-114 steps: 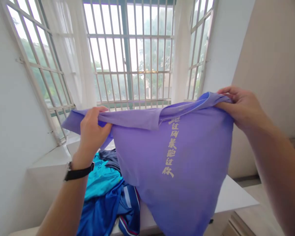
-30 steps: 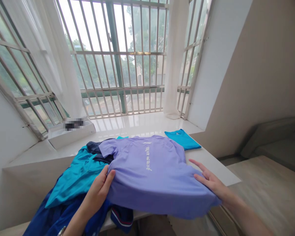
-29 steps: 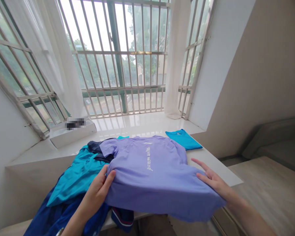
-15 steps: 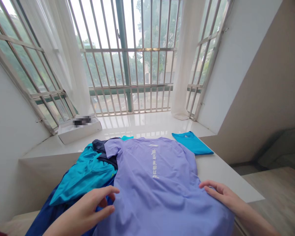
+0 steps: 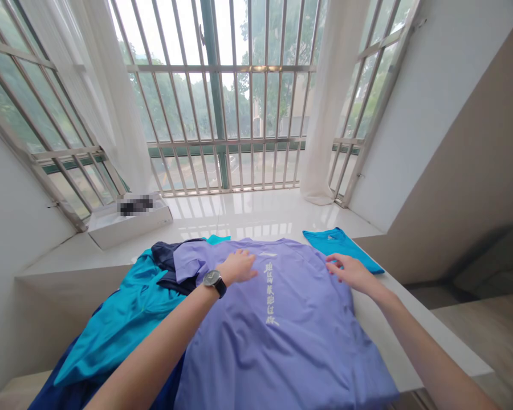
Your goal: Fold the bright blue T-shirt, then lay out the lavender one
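A lavender T-shirt [image 5: 256,330] is spread over the white ledge, with white vertical lettering on it and its collar toward the window. My left hand [image 5: 238,266], with a black-strapped watch [image 5: 214,279] at the wrist, is over the upper left of the shirt, fingers stretched out. Over the shirt's right shoulder is my right hand [image 5: 348,272], fingers apart and slightly bent. Neither hand grips the fabric; whether the fingertips touch it I cannot tell. Just beyond the right hand lies a folded blue T-shirt [image 5: 346,249].
Teal clothing [image 5: 123,313] and dark navy fabric [image 5: 165,254] are heaped left of the lavender shirt. A white box [image 5: 130,228] with a blurred dark patch stands at the back left of the ledge [image 5: 239,213]. Barred windows [image 5: 222,108] and white curtains [image 5: 320,114] rise behind.
Both hands have moved forward from the shirt's lower sides to its upper part, the left also inward to the right. The view has shifted slightly.
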`<state>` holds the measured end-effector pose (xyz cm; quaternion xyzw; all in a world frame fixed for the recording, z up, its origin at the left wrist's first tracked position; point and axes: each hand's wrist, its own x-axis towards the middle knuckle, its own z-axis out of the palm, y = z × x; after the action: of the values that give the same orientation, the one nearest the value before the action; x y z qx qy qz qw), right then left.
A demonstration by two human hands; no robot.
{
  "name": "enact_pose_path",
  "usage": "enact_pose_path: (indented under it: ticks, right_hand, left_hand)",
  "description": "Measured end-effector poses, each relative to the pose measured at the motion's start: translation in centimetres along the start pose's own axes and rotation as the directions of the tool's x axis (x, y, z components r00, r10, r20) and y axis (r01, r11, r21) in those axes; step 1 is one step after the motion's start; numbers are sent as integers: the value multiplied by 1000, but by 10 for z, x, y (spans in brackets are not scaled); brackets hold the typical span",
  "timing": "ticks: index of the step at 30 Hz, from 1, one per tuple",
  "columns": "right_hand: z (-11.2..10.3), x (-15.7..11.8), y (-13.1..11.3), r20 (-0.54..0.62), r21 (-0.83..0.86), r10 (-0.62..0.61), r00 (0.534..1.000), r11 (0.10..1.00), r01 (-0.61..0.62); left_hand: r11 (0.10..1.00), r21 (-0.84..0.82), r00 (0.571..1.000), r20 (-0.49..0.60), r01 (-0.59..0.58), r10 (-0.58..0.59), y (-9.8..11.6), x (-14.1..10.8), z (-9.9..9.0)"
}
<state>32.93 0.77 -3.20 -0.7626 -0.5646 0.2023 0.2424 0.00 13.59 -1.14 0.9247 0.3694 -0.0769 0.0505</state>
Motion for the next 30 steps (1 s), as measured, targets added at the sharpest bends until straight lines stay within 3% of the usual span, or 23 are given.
enact_pose_path:
  ticks: [3,8,12,14,17,22,25,27,30]
  right_hand:
    - [4,40,30,-176,-203,-12,984,979,-24]
    - [15,57,50,-110,-356,39,993,931,-76]
    - [20,55,42,-84,-312,-49,995,950,20]
    - [19,61,34,-127,-190,-92,988,979,66]
    - [15,79,19,-269,-142,-55,962,990,16]
    - [1,124,-1,-328,-320,-43,944,945,-68]
    - [-10,144,-2,-294,-553,-93,951,829,-90]
    - [-13,148,1,-270,-632,-148,951,773,-59]
    - [-10,137,8,-281,-644,-202,938,765,-28]
  left_hand:
    - [993,-82,993,-74,89,-95,1,32,20]
    - [958,-212,979,-21,193,-202,4,57,51]
    - [962,-184,970,-100,201,-221,5,61,67]
    - [962,-189,968,-117,198,-222,4,62,70]
    - [955,-197,962,-115,223,-249,1,67,70]
    - [936,-213,944,-119,280,-309,-3,79,69]
    - [932,-239,930,-182,273,-319,-5,84,69]
    - [931,-251,918,-229,266,-324,-6,86,69]
    - [926,-253,905,-253,278,-341,-8,87,72]
